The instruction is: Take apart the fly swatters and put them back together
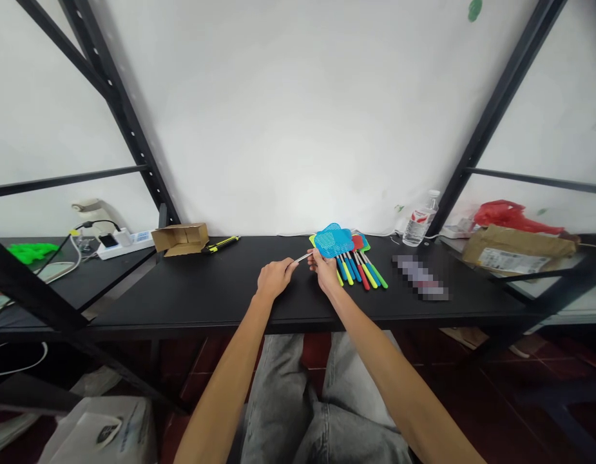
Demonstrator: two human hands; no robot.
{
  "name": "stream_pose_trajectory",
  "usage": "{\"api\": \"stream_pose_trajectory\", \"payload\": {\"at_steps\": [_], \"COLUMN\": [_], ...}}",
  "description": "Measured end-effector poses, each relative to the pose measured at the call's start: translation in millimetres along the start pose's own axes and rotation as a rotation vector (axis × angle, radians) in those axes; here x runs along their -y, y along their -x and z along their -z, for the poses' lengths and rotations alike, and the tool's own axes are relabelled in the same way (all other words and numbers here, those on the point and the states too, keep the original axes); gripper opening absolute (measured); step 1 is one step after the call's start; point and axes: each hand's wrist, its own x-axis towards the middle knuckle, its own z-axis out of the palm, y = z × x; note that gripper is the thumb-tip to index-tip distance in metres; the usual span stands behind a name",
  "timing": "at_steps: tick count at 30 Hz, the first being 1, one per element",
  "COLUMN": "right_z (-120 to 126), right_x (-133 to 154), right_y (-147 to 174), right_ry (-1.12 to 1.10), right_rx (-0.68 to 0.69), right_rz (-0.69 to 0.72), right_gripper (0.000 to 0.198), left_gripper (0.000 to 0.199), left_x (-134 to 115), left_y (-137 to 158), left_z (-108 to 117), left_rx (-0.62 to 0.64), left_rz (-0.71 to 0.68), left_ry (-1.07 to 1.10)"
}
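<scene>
A blue fly swatter is held across both hands above the black tabletop. Its handle end is inside my left hand, whose fingers are wrapped round it. My right hand pinches the thin metal shaft close to the perforated blue head. Just beyond and right of my right hand lie several more fly swatters with blue, yellow, red and green handles pointing towards me. Their heads overlap, partly hidden behind the blue one.
An open cardboard box and a black-and-yellow cutter lie on the left. A water bottle stands at the back right, with a blurred-out item in front. Black metal posts frame both sides, and a power strip lies further left.
</scene>
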Motion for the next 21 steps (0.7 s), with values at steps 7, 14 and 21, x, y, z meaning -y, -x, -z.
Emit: {"api": "stream_pose_trajectory", "payload": {"at_steps": [7,14,21], "right_z": [-2.2,-2.7,-0.2], "right_x": [-3.5,-8.3,-10.9], "right_y": [-2.1,-6.1,-11.3], "right_ry": [-0.035,-0.100,-0.107], "right_rx": [-0.050,-0.204,-0.272], "right_rz": [-0.030,0.023,0.049], "right_gripper": [0.043,0.041,0.037], "left_gripper": [0.050,0.044,0.039], "left_x": [-3.8,-2.4,17.1], "left_y": [-0.8,-3.0,-2.3], "left_z": [0.1,-0.8,0.9], "left_rx": [-0.012,-0.096,-0.187], "left_rz": [0.020,-0.002,-0.027], "left_ry": [-0.019,-0.012,-0.071]}}
